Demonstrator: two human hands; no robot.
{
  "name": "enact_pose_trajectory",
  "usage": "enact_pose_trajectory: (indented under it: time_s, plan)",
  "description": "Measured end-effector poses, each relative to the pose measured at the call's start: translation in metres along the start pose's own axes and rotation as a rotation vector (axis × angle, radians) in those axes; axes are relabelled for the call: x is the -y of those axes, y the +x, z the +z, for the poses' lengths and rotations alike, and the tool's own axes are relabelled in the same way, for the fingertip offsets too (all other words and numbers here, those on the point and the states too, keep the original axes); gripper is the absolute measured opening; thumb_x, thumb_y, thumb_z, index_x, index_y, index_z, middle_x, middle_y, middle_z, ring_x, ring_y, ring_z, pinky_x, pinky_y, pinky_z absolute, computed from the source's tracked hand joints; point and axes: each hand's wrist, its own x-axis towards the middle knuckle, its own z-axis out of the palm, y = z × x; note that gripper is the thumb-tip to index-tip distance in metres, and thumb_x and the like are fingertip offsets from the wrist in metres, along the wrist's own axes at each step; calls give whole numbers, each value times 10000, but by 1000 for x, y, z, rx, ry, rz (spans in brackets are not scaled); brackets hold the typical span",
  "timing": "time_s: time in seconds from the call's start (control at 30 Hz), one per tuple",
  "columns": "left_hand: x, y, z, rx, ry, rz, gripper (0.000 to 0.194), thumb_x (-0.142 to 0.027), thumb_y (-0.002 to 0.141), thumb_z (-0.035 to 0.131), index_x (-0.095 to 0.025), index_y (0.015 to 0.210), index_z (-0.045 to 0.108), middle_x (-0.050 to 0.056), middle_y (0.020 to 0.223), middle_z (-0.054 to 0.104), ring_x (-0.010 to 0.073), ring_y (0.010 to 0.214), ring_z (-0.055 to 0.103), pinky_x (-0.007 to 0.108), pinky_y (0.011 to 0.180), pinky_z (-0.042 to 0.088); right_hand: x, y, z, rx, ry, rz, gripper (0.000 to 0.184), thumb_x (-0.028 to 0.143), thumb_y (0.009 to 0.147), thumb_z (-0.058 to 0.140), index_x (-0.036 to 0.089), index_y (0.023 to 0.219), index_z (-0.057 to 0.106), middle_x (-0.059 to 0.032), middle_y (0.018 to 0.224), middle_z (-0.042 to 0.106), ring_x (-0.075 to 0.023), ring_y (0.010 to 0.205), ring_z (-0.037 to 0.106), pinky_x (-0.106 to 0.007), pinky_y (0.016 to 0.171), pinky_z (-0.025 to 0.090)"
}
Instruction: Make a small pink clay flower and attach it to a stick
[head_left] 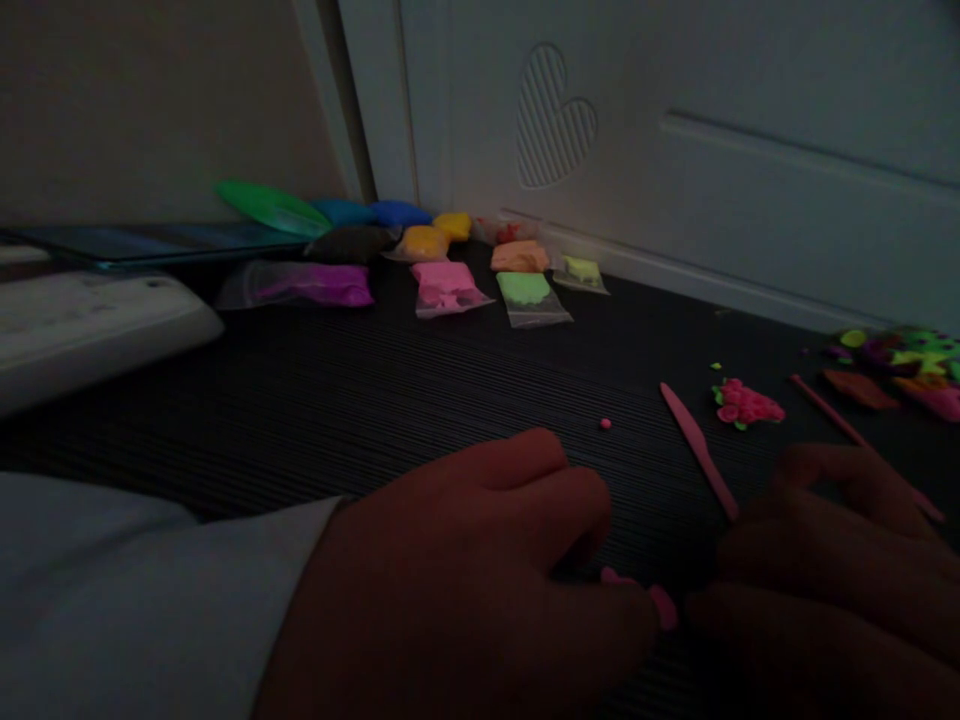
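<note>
My left hand (480,570) rests low over the dark table with its fingers curled. Its thumb presses on a small piece of pink modelling clay (664,607), which shows on both sides of the thumb tip. Just right of it, my right hand (832,580) is bent with its fingers drawn together, the nearest fingertip close to the clay. Whatever those fingers hold, if anything, is hidden in shadow. A pink plastic clay knife (699,450) lies beyond, its lower end by my right hand. Past my left knuckles sits a tiny pink clay ball (605,424).
A cluster of pink clay roses (748,403) lies at right, near a thin pink modelling stick (832,408) and several coloured clay pieces (930,365). Bags of clay (450,285) line the back, before a white panel (675,200). A white object (97,330) stands left.
</note>
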Motion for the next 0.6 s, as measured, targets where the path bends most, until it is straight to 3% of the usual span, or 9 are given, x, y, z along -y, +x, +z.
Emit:
enact_pose_trajectory:
  time_s: [0.1, 0.23, 0.3, 0.4, 0.6]
  plan:
    - [1, 0, 4, -18, 20, -92, 229, -399, 695, 456, -235, 614, 594, -3, 539, 446, 109, 509, 314, 211, 391, 228, -1, 3, -2, 42, -21, -14, 256, 307, 831, 331, 311, 779, 582, 71, 640, 547, -67, 541, 471, -308, 788, 304]
    - [1, -4, 6, -79, 45, -2, 184, -368, 709, 458, -266, 627, 588, -9, 554, 443, 118, 536, 322, 212, 413, 245, -2, 8, -5, 50, -80, -139, 249, 336, 832, 330, 341, 791, 576, 86, 623, 561, -74, 542, 480, -324, 767, 292]
    - [0, -5, 5, -83, 60, -29, 189, -366, 721, 452, -268, 628, 585, -11, 561, 441, 119, 548, 327, 211, 434, 266, -2, 8, -4, 23, -88, -122, 240, 337, 829, 338, 345, 790, 575, 89, 633, 563, -78, 565, 486, -332, 780, 278]
    - [-2, -5, 0, -27, 83, -47, 172, -304, 748, 438, -294, 659, 584, -20, 593, 459, 117, 579, 349, 210, 473, 291, 1, 6, -3, 11, -53, -16, 291, 318, 848, 293, 332, 790, 578, 79, 632, 557, -77, 581, 491, -323, 782, 284]
    - [-4, -4, -7, 41, 77, 0, 100, -273, 711, 495, -315, 717, 586, -23, 649, 484, 119, 608, 365, 218, 499, 305, 3, 13, -8, 23, -1, -97, 202, 244, 808, 391, 281, 789, 589, 61, 647, 581, -96, 560, 488, -343, 749, 273]
